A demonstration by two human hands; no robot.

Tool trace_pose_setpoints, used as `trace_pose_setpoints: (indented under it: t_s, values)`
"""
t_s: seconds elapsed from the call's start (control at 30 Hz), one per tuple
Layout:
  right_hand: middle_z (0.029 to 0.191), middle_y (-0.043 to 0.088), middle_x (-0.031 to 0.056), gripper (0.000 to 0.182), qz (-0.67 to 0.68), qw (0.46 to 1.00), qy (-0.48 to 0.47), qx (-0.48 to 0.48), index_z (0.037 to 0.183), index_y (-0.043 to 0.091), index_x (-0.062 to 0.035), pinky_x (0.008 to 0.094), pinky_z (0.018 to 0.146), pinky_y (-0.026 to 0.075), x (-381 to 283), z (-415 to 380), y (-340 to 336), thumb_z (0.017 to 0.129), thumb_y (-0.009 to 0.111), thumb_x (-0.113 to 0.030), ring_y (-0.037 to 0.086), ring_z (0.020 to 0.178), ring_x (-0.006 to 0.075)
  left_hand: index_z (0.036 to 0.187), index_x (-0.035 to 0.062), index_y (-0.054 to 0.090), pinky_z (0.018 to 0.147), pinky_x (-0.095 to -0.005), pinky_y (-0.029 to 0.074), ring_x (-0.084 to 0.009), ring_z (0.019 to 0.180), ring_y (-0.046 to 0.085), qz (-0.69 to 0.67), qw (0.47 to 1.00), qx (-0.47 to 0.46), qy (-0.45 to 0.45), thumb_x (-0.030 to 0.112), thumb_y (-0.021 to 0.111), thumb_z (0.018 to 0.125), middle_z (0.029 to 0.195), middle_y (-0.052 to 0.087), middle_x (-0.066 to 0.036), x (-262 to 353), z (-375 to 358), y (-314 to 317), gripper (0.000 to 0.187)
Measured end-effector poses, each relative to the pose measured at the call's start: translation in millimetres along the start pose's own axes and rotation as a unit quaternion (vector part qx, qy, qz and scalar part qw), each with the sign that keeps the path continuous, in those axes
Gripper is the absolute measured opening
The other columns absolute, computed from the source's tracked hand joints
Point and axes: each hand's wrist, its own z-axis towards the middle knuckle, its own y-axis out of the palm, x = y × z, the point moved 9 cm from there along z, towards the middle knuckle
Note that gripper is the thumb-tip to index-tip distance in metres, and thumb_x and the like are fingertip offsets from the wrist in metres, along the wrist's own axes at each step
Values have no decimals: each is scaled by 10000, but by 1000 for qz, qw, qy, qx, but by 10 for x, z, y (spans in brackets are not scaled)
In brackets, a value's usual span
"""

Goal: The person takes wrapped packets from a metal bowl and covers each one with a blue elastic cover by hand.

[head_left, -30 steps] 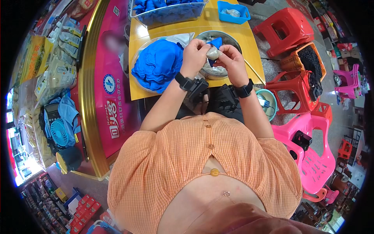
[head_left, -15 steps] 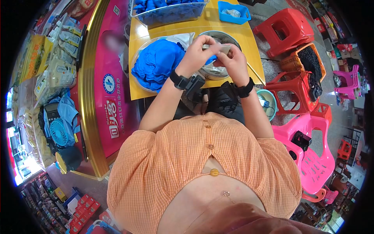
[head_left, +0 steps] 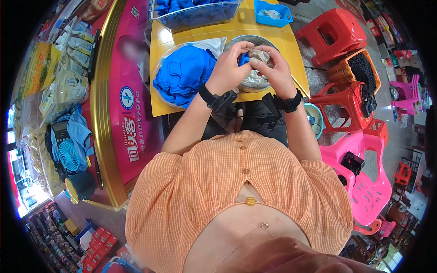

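My left hand (head_left: 228,66) is closed at the left rim of a round metal bowl (head_left: 249,38), its fingertips pinching a small piece of blue sheet (head_left: 243,58). Across from it, my right hand (head_left: 276,72) curls its thumb and fingers around a crinkled, shiny beige piece (head_left: 260,55); what this is, I cannot tell. Shiny, clear-looking wrapping (head_left: 254,81) lies in the bowl under both hands. Beside my left wrist, a big pile of thin blue sheets (head_left: 184,73) fills a round container on the yellow table (head_left: 158,105).
Beyond the pile stands a clear bin (head_left: 195,20) of crumpled blue pieces. To its right is a small blue basket (head_left: 273,16). Red stools (head_left: 334,36) and a pink chair (head_left: 364,191) stand on my right. A pink-and-gold counter (head_left: 125,91) runs along my left.
Both hands have lowered slightly over the bowl and turned. The small pale piece between my fingertips no longer shows; a larger crinkled beige piece and a blue bit are visible there now.
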Motion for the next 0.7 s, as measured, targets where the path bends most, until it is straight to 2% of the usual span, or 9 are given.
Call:
trace_pose_setpoints:
  t_s: [0.1, 0.17, 0.23, 0.3, 0.4, 0.47, 0.6, 0.67, 0.7]
  values:
    - [872, 637, 36, 282, 41, 998, 44, -4, 1090, 618, -14, 223, 596, 527, 128, -2, -35, 862, 699, -158, 609, 722, 79, 1182, -2, 540, 852, -281, 494, -149, 954, 610, -63, 998, 7, 3, 47, 682, 821, 1107, 628, -86, -41, 6, -21, 391]
    - [903, 648, 54, 270, 97, 993, 68, 22, 1099, 615, -13, 218, 596, 520, 180, -9, -74, 863, 686, -124, 626, 750, 86, 1157, -4, 558, 827, -265, 496, -128, 938, 607, -36, 999, 25, -9, 64, 685, 835, 1068, 639, -71, -28, 2, -63, 353]
    - [942, 646, 49, 272, 120, 989, 87, 2, 1110, 605, -9, 227, 633, 523, 213, -34, -46, 874, 681, -122, 623, 790, 93, 1133, -6, 576, 802, -250, 499, -106, 922, 604, -9, 999, 46, -22, 81, 689, 848, 1029, 650, -56, -48, -2, -99, 318]
    - [981, 643, 43, 275, 141, 984, 107, -19, 1122, 596, -6, 235, 669, 527, 260, -50, -26, 885, 676, -120, 621, 831, 101, 981, 1, 647, 699, -273, 502, -150, 837, 630, -47, 994, 84, -51, 136, 659, 869, 951, 664, -99, -155, -10, -151, 175]
    - [1028, 632, 48, 269, 156, 982, 85, -71, 1137, 603, -10, 239, 676, 532, 243, -41, 58, 899, 651, -128, 618, 890, 108, 910, -4, 673, 699, -257, 479, -138, 835, 617, -104, 986, 98, -82, 157, 635, 908, 911, 657, -79, -241, -5, -166, 165]
    - [1014, 640, 47, 272, 97, 994, 20, -52, 1105, 643, 3, 237, 599, 532, 129, -12, 61, 876, 661, -142, 628, 764, 114, 911, -3, 680, 720, -250, 471, -127, 843, 609, -132, 983, 110, -69, 161, 625, 920, 914, 656, -73, -262, 13, -147, 174]
    - [1034, 634, 40, 296, 23, 997, 15, -72, 1123, 658, -3, 235, 577, 521, 105, -4, 106, 869, 663, -156, 622, 788, 105, 978, -3, 684, 807, -232, 446, -87, 864, 581, -199, 973, 118, -16, 170, 574, 969, 911, 658, -14, -243, 46, -98, 206]
    - [1023, 640, 45, 302, 9, 989, 86, -117, 1131, 663, -12, 237, 567, 519, 208, -42, 168, 871, 659, -165, 620, 793, 107, 976, -5, 686, 822, -239, 446, -95, 876, 584, -237, 964, 112, -40, 167, 575, 967, 920, 662, -21, -281, 43, -48, 204]
    - [1023, 640, 45, 302, 9, 989, 87, -117, 1131, 663, -12, 237, 567, 519, 209, -46, 168, 871, 659, -165, 620, 793, 107, 974, -7, 687, 836, -246, 445, -103, 888, 587, -274, 954, 105, -63, 163, 576, 966, 928, 665, -29, -318, 32, -6, 203]
